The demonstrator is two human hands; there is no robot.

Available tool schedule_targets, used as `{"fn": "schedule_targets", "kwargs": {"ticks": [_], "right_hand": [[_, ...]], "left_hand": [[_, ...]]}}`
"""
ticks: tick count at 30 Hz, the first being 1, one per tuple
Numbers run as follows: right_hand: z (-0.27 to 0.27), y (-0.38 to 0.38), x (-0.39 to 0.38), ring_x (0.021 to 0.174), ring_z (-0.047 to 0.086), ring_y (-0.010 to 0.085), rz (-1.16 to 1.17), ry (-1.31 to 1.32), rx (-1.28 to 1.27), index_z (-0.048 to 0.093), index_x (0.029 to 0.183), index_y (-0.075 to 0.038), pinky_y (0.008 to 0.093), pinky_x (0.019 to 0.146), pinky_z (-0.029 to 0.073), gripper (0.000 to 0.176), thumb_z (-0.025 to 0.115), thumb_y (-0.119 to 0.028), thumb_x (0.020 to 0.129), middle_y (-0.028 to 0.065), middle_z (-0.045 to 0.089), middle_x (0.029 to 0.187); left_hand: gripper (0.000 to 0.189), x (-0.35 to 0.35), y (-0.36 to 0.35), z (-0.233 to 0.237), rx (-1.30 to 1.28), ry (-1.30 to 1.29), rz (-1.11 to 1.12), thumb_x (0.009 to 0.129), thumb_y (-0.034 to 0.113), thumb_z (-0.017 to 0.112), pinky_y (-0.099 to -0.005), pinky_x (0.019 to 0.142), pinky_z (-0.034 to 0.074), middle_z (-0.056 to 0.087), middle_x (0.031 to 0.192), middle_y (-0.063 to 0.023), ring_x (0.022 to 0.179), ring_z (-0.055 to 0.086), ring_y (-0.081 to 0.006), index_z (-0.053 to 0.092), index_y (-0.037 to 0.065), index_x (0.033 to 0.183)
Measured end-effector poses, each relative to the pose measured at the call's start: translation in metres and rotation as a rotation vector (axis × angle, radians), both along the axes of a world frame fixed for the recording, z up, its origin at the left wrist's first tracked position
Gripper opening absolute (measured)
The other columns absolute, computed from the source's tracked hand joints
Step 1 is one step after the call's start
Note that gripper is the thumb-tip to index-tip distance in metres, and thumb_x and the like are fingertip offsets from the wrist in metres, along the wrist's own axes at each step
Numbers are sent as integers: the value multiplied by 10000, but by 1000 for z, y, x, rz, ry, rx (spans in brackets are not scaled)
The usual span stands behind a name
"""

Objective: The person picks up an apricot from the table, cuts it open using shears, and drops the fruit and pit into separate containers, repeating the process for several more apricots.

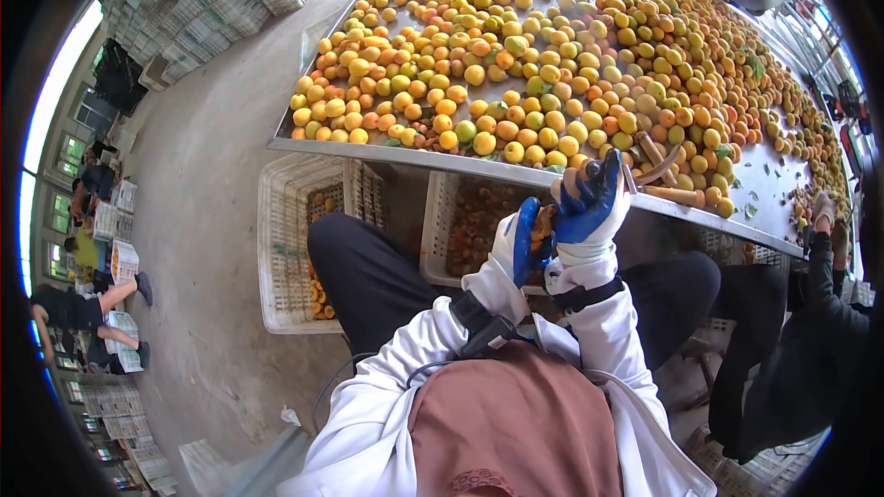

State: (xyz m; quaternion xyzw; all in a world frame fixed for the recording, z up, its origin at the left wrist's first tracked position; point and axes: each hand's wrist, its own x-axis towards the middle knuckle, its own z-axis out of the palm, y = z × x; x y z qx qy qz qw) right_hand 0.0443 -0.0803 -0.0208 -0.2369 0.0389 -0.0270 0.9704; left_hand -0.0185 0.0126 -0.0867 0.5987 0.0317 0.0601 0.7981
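Note:
Both my hands wear blue-and-white gloves and are close together at the table's near edge. My left hand (525,241) has its fingers curled; a brownish-orange patch shows at them, which may be fruit or stained glove. Just right of it and higher, my right hand (589,201) is closed, its grip hidden. Close by on the edge lie a wooden handle (677,195) and a curved tool (658,168). Many yellow-orange apricots (506,129) cover the metal table (424,160) beyond my hands.
Below the table stand a white crate (281,248) with cut apricots and another crate (438,221) with brownish pieces. To my right sits a person in dark clothes (810,359). Stacked crates (203,5) rise at the back left; people (78,308) work along the left wall.

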Motion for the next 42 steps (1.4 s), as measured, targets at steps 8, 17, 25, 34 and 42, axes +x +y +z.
{"fn": "schedule_targets", "kwargs": {"ticks": [8,17,25,34,42], "right_hand": [[-7,8,-1,484,439,177,-65,-31,-37,510,886,-89,332,441,360,239,505,-282,1026,33,447,674],[-28,26,-5,476,463,156,-110,-118,-289,519,845,-72,309,439,364,261,560,-283,994,41,489,673],[-20,-7,15,473,314,113,340,143,215,457,721,-203,280,446,246,347,498,-384,1014,-52,393,611],[-32,-18,12,446,286,91,449,77,266,453,680,-208,274,423,236,380,480,-375,1021,-57,336,609],[-36,-22,0,456,329,92,537,-26,397,499,730,-154,285,429,280,393,424,-381,1042,-44,343,620]], "left_hand": [[398,6,-5,-11,-283,242,68,1039,391,495,-246,659,465,653,854,-4,714,561,-70,667,36,988],[438,10,3,-20,276,-51,178,1038,407,481,-247,579,423,606,751,34,648,495,-51,654,39,876],[369,8,0,-29,-361,221,-12,1025,377,517,-229,567,387,521,701,66,616,463,-42,626,100,807],[279,2,-10,-5,-412,275,-32,1012,332,548,-230,620,436,517,713,68,644,490,-50,650,95,905],[281,-16,-1,-14,338,-148,-58,992,92,532,-286,878,501,629,1108,-36,976,592,-111,526,14,1262]]}}
